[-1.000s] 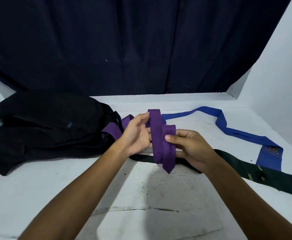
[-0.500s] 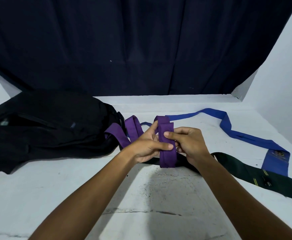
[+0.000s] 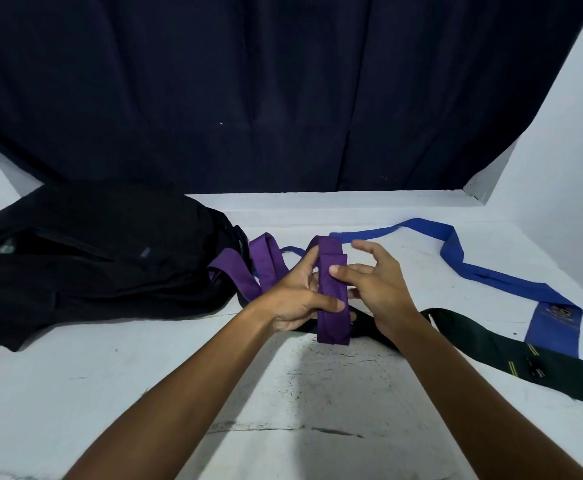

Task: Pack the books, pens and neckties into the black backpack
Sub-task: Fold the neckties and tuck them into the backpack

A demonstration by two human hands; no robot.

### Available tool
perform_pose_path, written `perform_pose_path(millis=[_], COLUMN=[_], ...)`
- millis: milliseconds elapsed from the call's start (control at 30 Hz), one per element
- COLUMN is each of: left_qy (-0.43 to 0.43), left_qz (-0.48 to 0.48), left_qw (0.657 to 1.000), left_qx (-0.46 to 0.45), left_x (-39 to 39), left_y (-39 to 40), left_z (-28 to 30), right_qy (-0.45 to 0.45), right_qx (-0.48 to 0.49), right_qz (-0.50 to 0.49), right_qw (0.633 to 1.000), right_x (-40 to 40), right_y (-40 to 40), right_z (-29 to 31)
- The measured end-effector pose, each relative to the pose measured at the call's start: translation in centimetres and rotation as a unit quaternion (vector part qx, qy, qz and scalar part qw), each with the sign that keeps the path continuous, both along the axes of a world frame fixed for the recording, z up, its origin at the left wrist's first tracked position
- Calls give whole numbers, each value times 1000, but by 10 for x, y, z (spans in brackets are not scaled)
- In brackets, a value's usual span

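Observation:
A purple necktie [image 3: 331, 282] is folded into a flat bundle above the table's middle, its loose end trailing left toward the black backpack [image 3: 92, 261]. My left hand [image 3: 297, 299] grips the bundle from the left, thumb across its lower front. My right hand [image 3: 376, 285] presses its thumb on the bundle's front while the fingers lift apart above it. A blue necktie [image 3: 456, 261] snakes across the table at the right. A dark green necktie [image 3: 490, 344] with yellow marks lies under my hands and runs to the right edge. No books or pens show.
The white table [image 3: 144, 393] has scuffs and a crack near the front. A dark curtain [image 3: 283, 91] hangs behind it, and a white wall [image 3: 567, 168] closes the right side. The backpack lies flat at the left with straps spread.
The purple tie's hanging end has been folded up into a compact bundle. My right hand's fingers have lifted off and spread, leaving its thumb on the bundle; my left hand has tightened around it.

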State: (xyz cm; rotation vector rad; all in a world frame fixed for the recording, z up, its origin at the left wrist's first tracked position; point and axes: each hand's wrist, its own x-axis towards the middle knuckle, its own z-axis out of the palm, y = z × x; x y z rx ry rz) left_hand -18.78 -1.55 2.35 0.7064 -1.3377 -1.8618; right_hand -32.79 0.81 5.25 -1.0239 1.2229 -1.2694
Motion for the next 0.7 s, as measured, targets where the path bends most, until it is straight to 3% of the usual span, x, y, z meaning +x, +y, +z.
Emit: perform_pose_path(millis=[233,600,700], left_qy=[5,-33,-102], left_qz=[9,-6,118], left_qw=[1000,999,987], left_qx=[10,20,-36], left_x=[3,14,36], left_y=[-1,4,-9], left_z=[1,14,34], right_qy=[-15,-3,-11], right_qx=[-136,-87,-88], right_qz=[57,106,130], right_qw=[989,991,987], right_x=[0,-6,-17], right_y=[4,3,7], right_z=[-5,2,18])
